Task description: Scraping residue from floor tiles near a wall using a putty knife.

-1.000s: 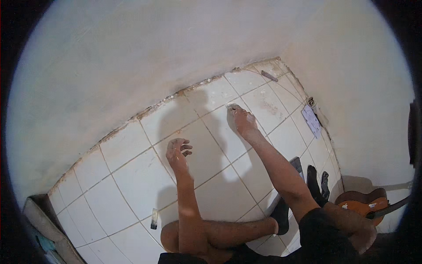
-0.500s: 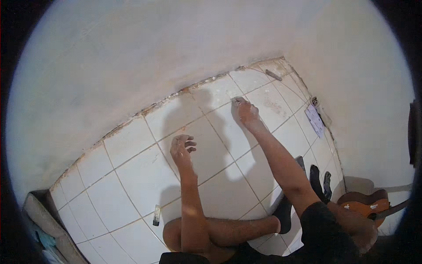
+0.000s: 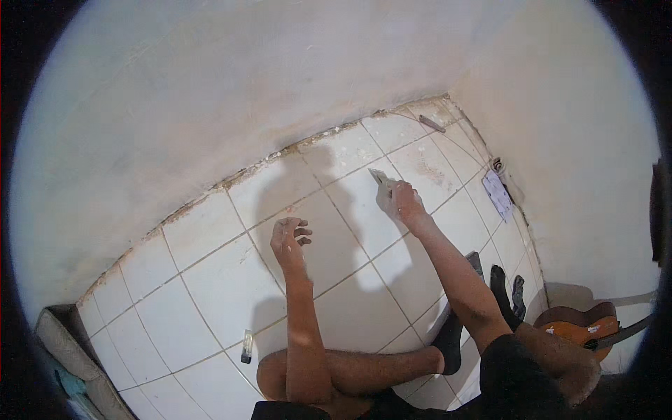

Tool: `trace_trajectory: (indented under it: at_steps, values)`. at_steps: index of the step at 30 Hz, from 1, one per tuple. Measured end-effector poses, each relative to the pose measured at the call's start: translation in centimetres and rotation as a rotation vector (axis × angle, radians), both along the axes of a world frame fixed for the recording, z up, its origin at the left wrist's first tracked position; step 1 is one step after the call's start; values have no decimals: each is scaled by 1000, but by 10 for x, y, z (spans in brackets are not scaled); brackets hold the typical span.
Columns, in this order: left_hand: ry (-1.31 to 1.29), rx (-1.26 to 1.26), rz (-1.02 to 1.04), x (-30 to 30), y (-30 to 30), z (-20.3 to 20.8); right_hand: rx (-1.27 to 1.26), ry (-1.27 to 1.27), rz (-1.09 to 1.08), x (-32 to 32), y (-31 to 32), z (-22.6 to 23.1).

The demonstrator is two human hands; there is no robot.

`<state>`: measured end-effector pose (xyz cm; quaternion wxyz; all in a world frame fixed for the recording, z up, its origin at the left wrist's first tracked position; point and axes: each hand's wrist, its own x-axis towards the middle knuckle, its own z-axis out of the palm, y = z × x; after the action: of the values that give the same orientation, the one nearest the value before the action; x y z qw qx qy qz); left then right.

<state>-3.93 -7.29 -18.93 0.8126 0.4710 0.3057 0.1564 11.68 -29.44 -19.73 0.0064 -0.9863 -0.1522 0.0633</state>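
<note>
My right hand [image 3: 407, 203] is closed around a small scraper [image 3: 379, 178] with a flat metal blade pointing away from me. The scraper is low over the white floor tiles [image 3: 343, 234]; I cannot tell whether its blade touches them. My left hand [image 3: 290, 242] hangs left of centre, its fingers loosely curled and apart, with nothing in them. Whitish dust marks both hands. Pale crumbs [image 3: 341, 148] lie on the tiles near the rough, stained foot of the wall [image 3: 280, 77].
A narrow dark piece [image 3: 432, 124] and a thin cable lie in the far corner. White printed paper [image 3: 497, 196] is by the right wall. A guitar [image 3: 577, 325] lies at right. A small clear object with a dark end [image 3: 247, 346] is near my knee. A grey cushioned edge [image 3: 66, 346] stands at left.
My right hand has drawn back toward me and slightly right, lifting the scraper's blade into view. My left hand has barely moved.
</note>
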Motion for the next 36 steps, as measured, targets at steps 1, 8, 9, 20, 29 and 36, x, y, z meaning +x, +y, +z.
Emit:
trace_trajectory:
  at_steps: [1, 8, 9, 20, 29, 36]
  values:
    - [-11, -5, -4, 0, 0, 1, 122, 35, -43, 1, -1, -3]
    - [14, -37, 53, 2, -3, 3, 214, -100, 100, 12, -5, -19]
    - [-10, -42, 46, 3, -4, 3, 88, -11, 142, 15, -9, -20]
    - [24, -12, 41, 3, -3, 1, 325, -86, 250, 32, 1, -12]
    - [-29, -36, 51, 3, -6, 0, 132, 180, 51, 39, 5, -2]
    - [-21, -30, 33, 1, -6, 4, 317, 15, 104, 48, 4, -24]
